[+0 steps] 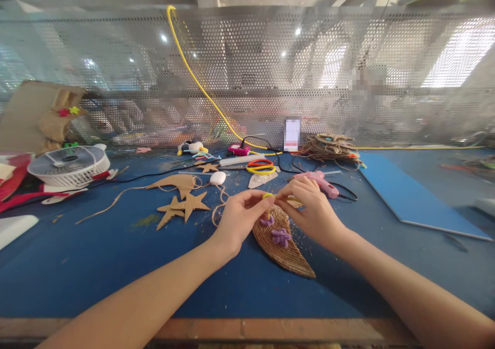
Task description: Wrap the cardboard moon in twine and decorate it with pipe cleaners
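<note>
My left hand and my right hand meet over the blue table, both pinching a thin yellow pipe cleaner between fingertips. Just below them lies a crescent-shaped piece wrapped in brown twine with two small purple pipe-cleaner flowers on it. A pink glue gun lies right behind my right hand.
Cardboard stars and twine lie to the left, a white egg shape beyond them. Red and yellow loops, a white fan, a twine-wrapped pile, a blue board and a perforated metal screen surround the work spot.
</note>
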The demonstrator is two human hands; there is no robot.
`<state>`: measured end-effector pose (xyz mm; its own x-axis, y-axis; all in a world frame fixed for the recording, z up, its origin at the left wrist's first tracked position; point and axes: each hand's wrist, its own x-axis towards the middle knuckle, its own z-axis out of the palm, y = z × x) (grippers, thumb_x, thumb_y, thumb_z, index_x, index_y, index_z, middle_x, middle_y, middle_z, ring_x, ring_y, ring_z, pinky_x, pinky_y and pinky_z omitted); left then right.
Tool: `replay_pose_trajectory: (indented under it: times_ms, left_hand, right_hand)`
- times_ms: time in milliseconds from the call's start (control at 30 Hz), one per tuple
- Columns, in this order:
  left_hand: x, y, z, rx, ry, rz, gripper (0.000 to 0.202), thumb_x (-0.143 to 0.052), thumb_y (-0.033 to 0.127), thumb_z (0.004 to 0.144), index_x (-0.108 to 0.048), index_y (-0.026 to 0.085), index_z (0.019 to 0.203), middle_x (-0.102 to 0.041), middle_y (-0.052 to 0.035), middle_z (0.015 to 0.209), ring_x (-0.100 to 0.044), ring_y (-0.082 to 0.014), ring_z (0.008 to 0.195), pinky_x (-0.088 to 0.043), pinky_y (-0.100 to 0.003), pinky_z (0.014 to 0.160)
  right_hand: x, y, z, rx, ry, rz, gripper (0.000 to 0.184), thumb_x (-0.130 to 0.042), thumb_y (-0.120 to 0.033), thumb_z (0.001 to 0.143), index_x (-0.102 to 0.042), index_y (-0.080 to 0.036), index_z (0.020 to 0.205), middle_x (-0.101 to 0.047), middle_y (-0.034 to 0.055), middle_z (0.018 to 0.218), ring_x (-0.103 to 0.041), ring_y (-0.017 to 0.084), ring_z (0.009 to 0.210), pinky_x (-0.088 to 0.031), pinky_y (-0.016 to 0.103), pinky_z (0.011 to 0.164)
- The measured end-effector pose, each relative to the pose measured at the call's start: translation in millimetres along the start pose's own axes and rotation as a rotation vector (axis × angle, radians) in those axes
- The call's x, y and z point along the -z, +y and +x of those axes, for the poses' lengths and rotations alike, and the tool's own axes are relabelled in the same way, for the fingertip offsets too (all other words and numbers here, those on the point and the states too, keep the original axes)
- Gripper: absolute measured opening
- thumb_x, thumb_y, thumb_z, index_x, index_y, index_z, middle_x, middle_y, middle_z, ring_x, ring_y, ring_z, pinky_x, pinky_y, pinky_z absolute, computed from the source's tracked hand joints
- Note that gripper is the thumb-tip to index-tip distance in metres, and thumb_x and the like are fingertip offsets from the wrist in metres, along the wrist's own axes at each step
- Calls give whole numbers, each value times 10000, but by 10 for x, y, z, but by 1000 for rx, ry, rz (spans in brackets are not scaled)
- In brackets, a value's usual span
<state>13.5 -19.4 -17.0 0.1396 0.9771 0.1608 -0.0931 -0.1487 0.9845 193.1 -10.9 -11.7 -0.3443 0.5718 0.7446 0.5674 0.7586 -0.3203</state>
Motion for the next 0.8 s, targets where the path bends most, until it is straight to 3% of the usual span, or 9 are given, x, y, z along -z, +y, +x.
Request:
replay_pose_trajectory:
  times_ms: [267,333,467,567,667,800]
  left_hand:
    - [40,52,-28,-161,-15,131,186,-722,375,823,-716,191,852,-664,-10,693,-619,-140,608,-503,-244,612]
    - [50,52,-30,-182,-12,186,183,-717,372,824,-729,191,846,-689,-21,713,-629,-148,618,-501,-243,609]
    - [37,55,-40,-207,10,268,173,-718,359,818,-744,188,804,-705,-30,707,-639,-159,607,-492,-245,588]
    - [2,62,-50,-180,46,247,174,-719,358,813,-736,187,782,-693,-25,671,-631,-157,581,-480,-239,558]
    - [-29,55,-53,-106,80,169,196,-722,371,802,-708,177,779,-660,-11,625,-622,-151,549,-474,-234,535]
    - [-27,34,-32,-20,172,-7,207,-725,363,777,-682,162,799,-626,8,605,-600,-133,524,-469,-227,530]
  right_hand:
    - [18,-24,4,-401,-93,344,204,-631,-386,874,-706,-197,852,-729,38,818,-645,191,758,-495,339,686]
    - [22,-20,6,-359,-95,311,173,-641,-358,862,-698,-199,825,-722,32,791,-637,191,750,-490,348,699]
    - [12,-33,-1,-73,12,47,79,-656,-219,844,-673,-225,767,-702,4,743,-590,210,826,-437,426,848]
    - [-1,-45,-13,25,64,-99,84,-660,-186,858,-674,-235,791,-705,-3,742,-572,219,863,-399,459,903]
    - [18,-39,-5,-4,8,-71,75,-660,-247,885,-705,-249,825,-729,4,782,-581,227,880,-416,452,895]
    - [84,47,73,-183,26,29,223,-540,-349,959,-741,-251,947,-761,25,879,-646,211,880,-482,400,830]
